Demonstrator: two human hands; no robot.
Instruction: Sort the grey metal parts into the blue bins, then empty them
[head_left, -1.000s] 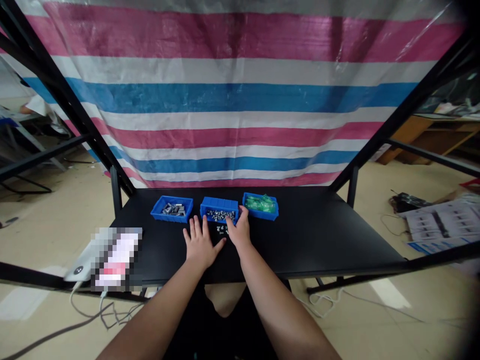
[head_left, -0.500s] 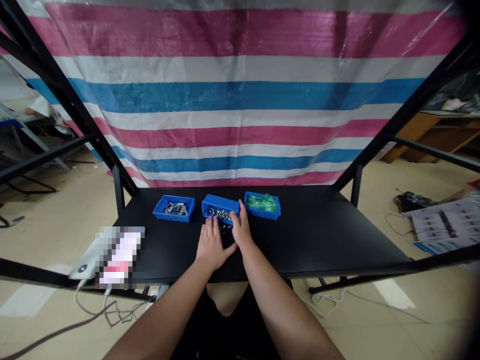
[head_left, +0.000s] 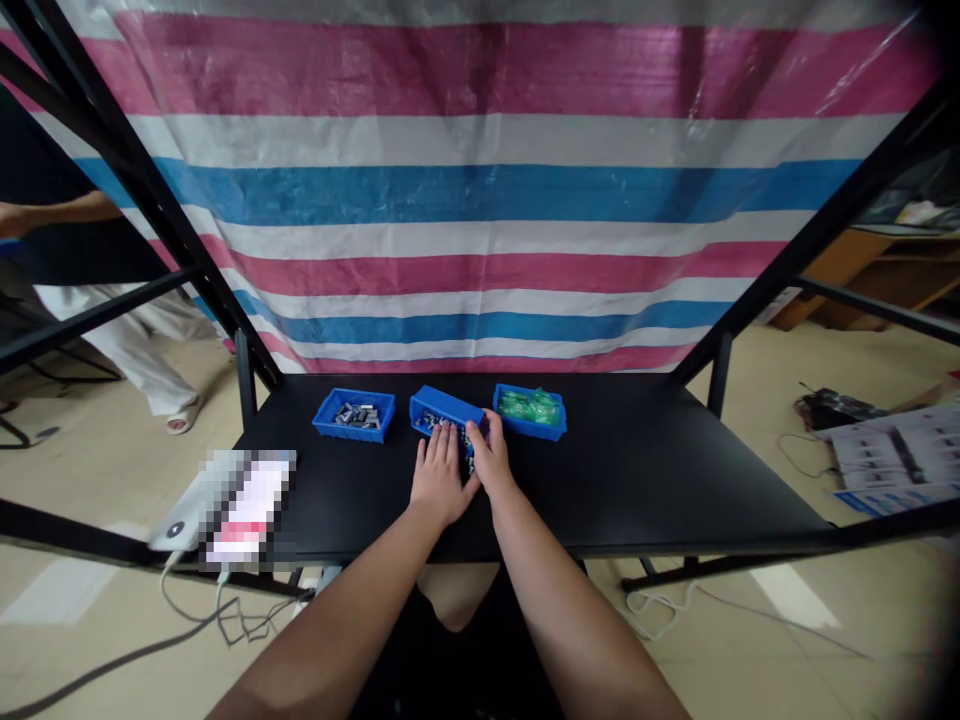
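The middle blue bin (head_left: 454, 402) is tipped toward me on the black table, with small metal parts (head_left: 429, 421) at its open side and more on the tabletop before it. My left hand (head_left: 441, 478) lies over the parts at the bin's front, fingers stretched forward. At the bin's right end, my right hand (head_left: 491, 455) grips its edge, thumb and fingers bent round it. Some parts lie between the two hands, partly hidden by them.
Left is a blue bin (head_left: 321, 420) of metal pieces; right, a blue bin (head_left: 559, 430) with green packets. A white device (head_left: 184, 515) and a blurred-out screen (head_left: 251, 510) lie at the table's left. Black frame posts flank the table. A person (head_left: 112, 240) stands beyond the left post.
The middle bin has tipped further, and more parts show between my hands. My right hand's fingers have closed more round the bin's end. A person has come into view at the left.
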